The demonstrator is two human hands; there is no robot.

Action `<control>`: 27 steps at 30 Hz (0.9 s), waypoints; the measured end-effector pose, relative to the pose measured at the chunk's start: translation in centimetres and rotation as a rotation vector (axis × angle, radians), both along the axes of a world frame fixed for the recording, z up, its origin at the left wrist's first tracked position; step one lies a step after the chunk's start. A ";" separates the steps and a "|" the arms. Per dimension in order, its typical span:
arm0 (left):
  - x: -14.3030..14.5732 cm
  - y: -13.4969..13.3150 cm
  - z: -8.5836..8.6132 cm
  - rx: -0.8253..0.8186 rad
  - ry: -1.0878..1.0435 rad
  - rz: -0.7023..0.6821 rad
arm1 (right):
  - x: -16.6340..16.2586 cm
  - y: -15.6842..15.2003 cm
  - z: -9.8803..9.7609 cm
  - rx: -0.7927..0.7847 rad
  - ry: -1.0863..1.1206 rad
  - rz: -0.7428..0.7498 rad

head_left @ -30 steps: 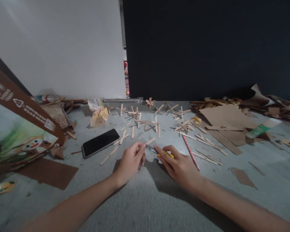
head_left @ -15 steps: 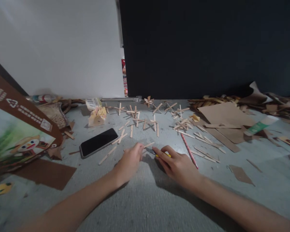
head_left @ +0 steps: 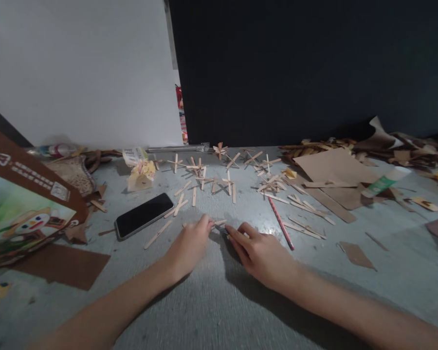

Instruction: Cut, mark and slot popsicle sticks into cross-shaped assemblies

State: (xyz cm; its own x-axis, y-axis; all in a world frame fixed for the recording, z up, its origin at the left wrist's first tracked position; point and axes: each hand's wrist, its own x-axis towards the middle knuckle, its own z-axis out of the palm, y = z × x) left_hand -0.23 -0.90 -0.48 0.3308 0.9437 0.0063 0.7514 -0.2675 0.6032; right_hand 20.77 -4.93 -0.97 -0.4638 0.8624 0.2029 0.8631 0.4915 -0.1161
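My left hand [head_left: 192,243] is closed, its fingertips pinching a short wooden craft stick [head_left: 219,222] whose free end points right. My right hand [head_left: 261,250] is wrapped round a yellow utility knife [head_left: 246,235], mostly hidden by the fingers. The dark blade end lies beside the stick, between the two hands; whether it touches the wood I cannot tell. Beyond the hands, several craft sticks joined as crosses [head_left: 229,182] stand or lie on the grey surface [head_left: 211,301]. A red pencil [head_left: 281,223] lies right of my right hand.
Left of my hands lie a black phone [head_left: 144,216] and a flat brown cardboard piece [head_left: 63,265], beside a printed box [head_left: 29,204]. At right are loose sticks [head_left: 306,227], cardboard sheets [head_left: 332,170] and a green-white tube [head_left: 385,183]. A dark panel [head_left: 314,73] rises behind.
The whole view has shifted slightly, so most things appear a little further left. The knife's yellow body is now more covered by my right fingers. Both hands keep their grips.
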 end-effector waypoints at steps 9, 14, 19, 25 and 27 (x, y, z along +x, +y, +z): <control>0.1 0.0 0.0 -0.006 0.070 -0.015 | -0.8 -0.9 1.7 -0.064 -0.229 -0.051; 0.1 0.1 -0.3 0.012 -0.010 -0.013 | -0.7 -1.1 1.6 -0.023 -0.284 -0.029; 0.2 0.2 -0.1 0.022 -0.102 0.008 | -0.6 -1.2 1.2 0.046 -0.296 -0.013; 0.0 0.3 -0.2 0.008 -0.191 0.027 | -0.2 -0.7 1.3 0.079 -0.263 0.016; 0.0 0.5 -0.3 0.004 -0.237 0.037 | 0.0 -0.6 1.2 0.097 -0.252 0.024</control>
